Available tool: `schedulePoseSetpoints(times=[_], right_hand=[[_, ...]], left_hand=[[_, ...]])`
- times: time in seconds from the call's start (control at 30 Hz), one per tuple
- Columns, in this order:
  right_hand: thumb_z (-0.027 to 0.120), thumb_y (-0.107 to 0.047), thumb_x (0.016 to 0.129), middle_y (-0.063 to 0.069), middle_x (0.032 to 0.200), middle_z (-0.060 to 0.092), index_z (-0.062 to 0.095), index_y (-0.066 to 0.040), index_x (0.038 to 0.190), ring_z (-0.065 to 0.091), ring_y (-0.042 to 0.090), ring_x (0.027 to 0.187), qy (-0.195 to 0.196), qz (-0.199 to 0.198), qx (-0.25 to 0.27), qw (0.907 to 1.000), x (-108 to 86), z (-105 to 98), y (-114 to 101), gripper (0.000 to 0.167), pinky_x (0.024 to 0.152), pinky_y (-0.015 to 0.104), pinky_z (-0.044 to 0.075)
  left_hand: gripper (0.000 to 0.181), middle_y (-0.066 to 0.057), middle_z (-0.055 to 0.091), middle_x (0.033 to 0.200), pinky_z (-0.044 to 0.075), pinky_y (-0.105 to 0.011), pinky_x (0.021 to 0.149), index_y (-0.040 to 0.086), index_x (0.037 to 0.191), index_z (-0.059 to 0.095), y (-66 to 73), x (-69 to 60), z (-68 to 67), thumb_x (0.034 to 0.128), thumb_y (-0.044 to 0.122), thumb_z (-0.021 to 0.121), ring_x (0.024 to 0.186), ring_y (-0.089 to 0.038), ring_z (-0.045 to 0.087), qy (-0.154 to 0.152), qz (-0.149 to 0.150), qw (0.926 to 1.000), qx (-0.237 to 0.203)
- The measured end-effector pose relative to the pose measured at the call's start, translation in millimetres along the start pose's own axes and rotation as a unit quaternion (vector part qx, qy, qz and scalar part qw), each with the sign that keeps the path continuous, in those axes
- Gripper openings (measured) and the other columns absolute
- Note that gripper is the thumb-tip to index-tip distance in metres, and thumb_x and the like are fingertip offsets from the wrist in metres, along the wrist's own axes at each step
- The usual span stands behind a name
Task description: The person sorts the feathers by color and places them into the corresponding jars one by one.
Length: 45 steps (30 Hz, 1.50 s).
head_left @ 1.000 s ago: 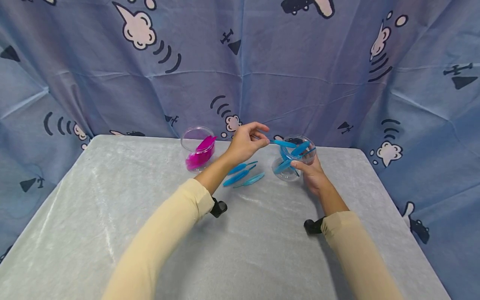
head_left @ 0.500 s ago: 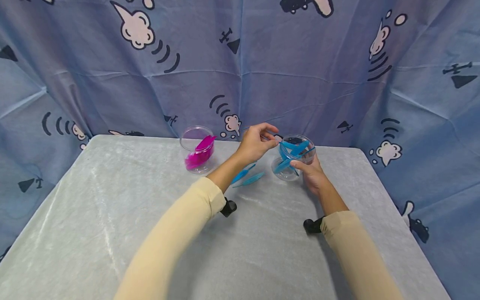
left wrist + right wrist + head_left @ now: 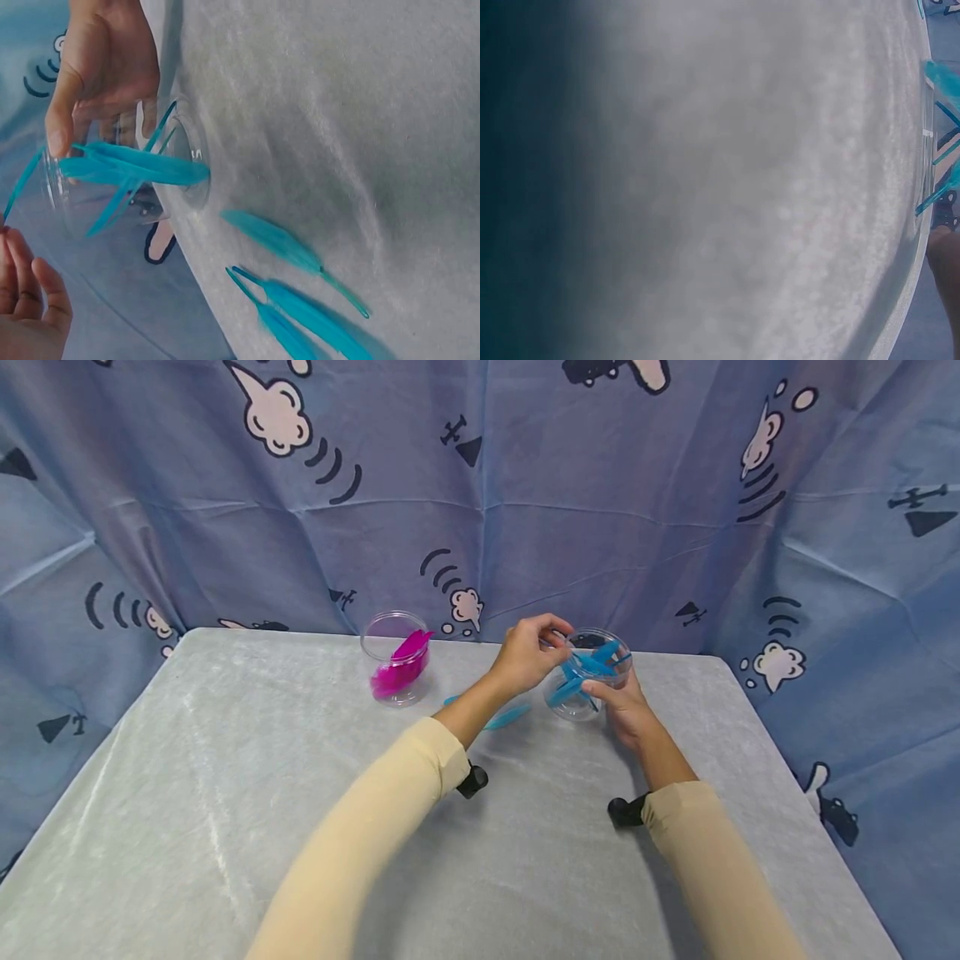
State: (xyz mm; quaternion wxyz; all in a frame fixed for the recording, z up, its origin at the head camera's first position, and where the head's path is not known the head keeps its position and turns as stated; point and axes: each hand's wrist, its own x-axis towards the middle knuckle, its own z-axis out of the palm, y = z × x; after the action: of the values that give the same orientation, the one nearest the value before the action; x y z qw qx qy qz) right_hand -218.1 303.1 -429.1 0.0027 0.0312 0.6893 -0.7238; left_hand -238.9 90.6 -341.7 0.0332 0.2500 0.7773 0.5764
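My left hand [image 3: 528,653] pinches the quill end of a blue feather [image 3: 22,184] at the mouth of a clear plastic jar [image 3: 576,713]. Several other blue feathers [image 3: 135,163] lie crossed inside this jar. From the right side, my right hand [image 3: 628,703] grips the jar, its thumb near the rim; the left wrist view shows the fingers through the clear wall. Three loose blue feathers lie on the table, the nearest one [image 3: 274,238] in the left wrist view being partly visible below my left forearm in the head view.
A second clear jar [image 3: 375,653], holding magenta feathers [image 3: 401,670], stands to the left near the back edge of the cloth-covered table [image 3: 187,760]. Behind it hangs a patterned blue curtain [image 3: 405,543]. A black wrist camera [image 3: 474,781] sits on the left forearm.
My left hand has moved right, bringing its blue feather from beside the jar to its mouth. My right hand and the jar have stayed in place.
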Motion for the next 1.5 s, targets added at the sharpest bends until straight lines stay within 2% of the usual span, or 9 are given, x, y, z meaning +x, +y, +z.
schedulePoseSetpoints(times=[0.37,0.7,0.87,1.0,1.13,1.27,1.5], right_hand=[[0.063,-0.005,0.092,0.011,0.164,0.016,0.004,-0.025,0.159,0.017,0.027,0.149,-0.003,0.005,-0.003,1.0000,-1.0,-2,0,0.092,0.122,0.044,0.001],[0.063,-0.002,0.091,0.013,0.162,0.019,0.007,-0.023,0.159,0.018,0.026,0.148,-0.006,-0.006,-0.003,1.0000,-1.4,-1,2,0.091,0.122,0.044,0.002],[0.062,0.001,0.090,0.009,0.152,0.032,0.012,-0.018,0.158,0.025,0.025,0.143,-0.008,-0.020,0.000,0.9998,-0.1,-1,4,0.087,0.121,0.043,0.007],[0.063,-0.001,0.090,0.008,0.150,0.034,0.014,-0.018,0.158,0.024,0.025,0.144,-0.007,-0.026,-0.003,0.9996,-0.2,-1,5,0.085,0.121,0.045,0.005],[0.064,-0.003,0.090,0.013,0.158,0.025,0.011,-0.020,0.159,0.018,0.027,0.147,-0.007,-0.021,-0.006,0.9997,-0.3,-1,4,0.088,0.121,0.045,0.003],[0.063,-0.004,0.091,0.013,0.162,0.017,0.006,-0.021,0.159,0.013,0.026,0.149,-0.003,-0.010,-0.009,0.9999,0.0,-1,3,0.091,0.122,0.044,0.002],[0.064,-0.002,0.090,0.009,0.165,0.015,0.006,-0.023,0.160,0.009,0.023,0.151,0.007,0.000,0.000,1.0000,0.2,-1,3,0.093,0.122,0.043,-0.002]], left_hand=[[0.019,-0.005,0.072,0.095,0.053,-0.022,0.074,0.005,0.113,0.068,2.9,-1.4,7.2,0.0941,0.005,0.068,0.082,-0.014,0.067,-0.006,-0.002,1.0000,-0.005],[0.020,-0.003,0.073,0.096,0.052,-0.020,0.071,0.009,0.114,0.071,3.1,0.6,14.7,0.0936,0.010,0.070,0.083,-0.011,0.066,-0.002,-0.012,0.9995,0.031],[0.022,-0.006,0.074,0.101,0.052,-0.019,0.072,0.008,0.117,0.071,1.5,-0.7,16.7,0.0954,0.010,0.067,0.085,-0.011,0.066,-0.023,-0.007,0.9995,0.020],[0.026,-0.011,0.074,0.105,0.053,-0.020,0.071,0.003,0.122,0.068,-2.9,-0.7,17.2,0.0974,0.008,0.064,0.083,-0.014,0.067,-0.047,-0.001,0.9989,-0.008],[0.028,-0.013,0.073,0.110,0.056,-0.025,0.076,0.002,0.125,0.065,-6.2,-1.7,13.5,0.0979,0.007,0.062,0.088,-0.024,0.070,-0.066,-0.005,0.9972,-0.034],[0.029,-0.015,0.071,0.112,0.057,-0.030,0.081,0.003,0.126,0.064,-10.0,-4.6,5.4,0.0974,0.006,0.063,0.097,-0.033,0.069,-0.078,-0.012,0.9959,-0.044],[0.032,-0.014,0.070,0.113,0.055,-0.028,0.081,0.002,0.126,0.064,-26.7,-9.2,-15.5,0.0945,0.004,0.067,0.099,-0.024,0.069,-0.118,-0.042,0.9921,-0.006]])
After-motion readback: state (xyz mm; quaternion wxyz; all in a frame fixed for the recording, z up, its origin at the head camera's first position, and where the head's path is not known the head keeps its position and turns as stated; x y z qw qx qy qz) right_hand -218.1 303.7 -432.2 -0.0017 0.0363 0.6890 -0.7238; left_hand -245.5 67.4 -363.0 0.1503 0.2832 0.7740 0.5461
